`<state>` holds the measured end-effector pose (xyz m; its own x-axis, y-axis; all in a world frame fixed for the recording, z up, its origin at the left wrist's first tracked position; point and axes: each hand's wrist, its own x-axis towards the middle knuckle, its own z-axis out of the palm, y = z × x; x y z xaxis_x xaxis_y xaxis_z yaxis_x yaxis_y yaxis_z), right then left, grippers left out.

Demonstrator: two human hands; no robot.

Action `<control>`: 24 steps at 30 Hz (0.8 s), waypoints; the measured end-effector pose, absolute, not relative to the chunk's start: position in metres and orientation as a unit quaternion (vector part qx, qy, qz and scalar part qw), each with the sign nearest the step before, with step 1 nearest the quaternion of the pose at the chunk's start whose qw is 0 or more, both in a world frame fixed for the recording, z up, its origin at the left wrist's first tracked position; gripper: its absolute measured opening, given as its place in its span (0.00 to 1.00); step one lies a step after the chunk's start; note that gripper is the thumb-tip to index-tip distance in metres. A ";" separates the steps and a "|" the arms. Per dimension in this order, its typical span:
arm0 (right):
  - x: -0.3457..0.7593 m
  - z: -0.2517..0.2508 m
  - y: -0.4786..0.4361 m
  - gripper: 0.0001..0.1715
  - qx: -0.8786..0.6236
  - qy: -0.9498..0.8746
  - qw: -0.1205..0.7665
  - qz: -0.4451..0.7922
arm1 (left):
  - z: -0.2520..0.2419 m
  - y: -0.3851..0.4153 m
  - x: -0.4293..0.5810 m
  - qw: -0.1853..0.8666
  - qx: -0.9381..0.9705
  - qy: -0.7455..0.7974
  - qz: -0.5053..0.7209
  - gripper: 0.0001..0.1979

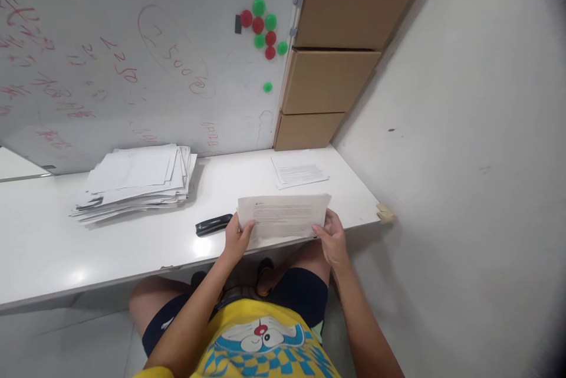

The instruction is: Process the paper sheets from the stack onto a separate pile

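Printed paper sheets point(285, 216) are held up between my two hands above the front edge of the white table point(145, 242). My left hand point(237, 236) pinches their left side, thumb on the printed face. At the right side, my right hand point(331, 239) grips them the same way, thumb in front and fingers behind. How many sheets there are I cannot tell. A black stapler point(214, 224) lies on the table just left of my left hand. Beyond the held sheets, a few printed papers point(300, 171) lie flat near the boxes.
A thick, uneven stack of papers point(137, 171) sits at the left. Behind the table leans a whiteboard point(177, 24) with red writing and several round red and green magnets point(270, 39). Cardboard boxes point(329, 80) are piled at the back right, beside a white wall point(464, 160).
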<state>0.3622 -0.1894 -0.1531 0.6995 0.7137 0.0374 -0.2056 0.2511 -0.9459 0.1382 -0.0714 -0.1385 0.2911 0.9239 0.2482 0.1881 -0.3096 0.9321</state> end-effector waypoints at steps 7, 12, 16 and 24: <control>0.369 -0.165 -0.184 0.26 -0.593 -0.264 0.695 0.310 | -0.153 -0.074 0.150 0.450 0.698 0.344 0.437 0.14; 0.363 -0.165 -0.184 0.23 -0.630 -0.251 0.673 0.296 | -0.140 -0.065 0.155 0.520 0.696 0.289 0.401 0.15; 0.366 -0.162 -0.182 0.20 -0.628 -0.283 0.667 0.284 | -0.138 -0.060 0.153 0.554 0.663 0.334 0.376 0.16; 0.361 -0.149 -0.193 0.18 -0.637 -0.277 0.665 0.273 | -0.123 -0.066 0.146 0.553 0.699 0.346 0.294 0.13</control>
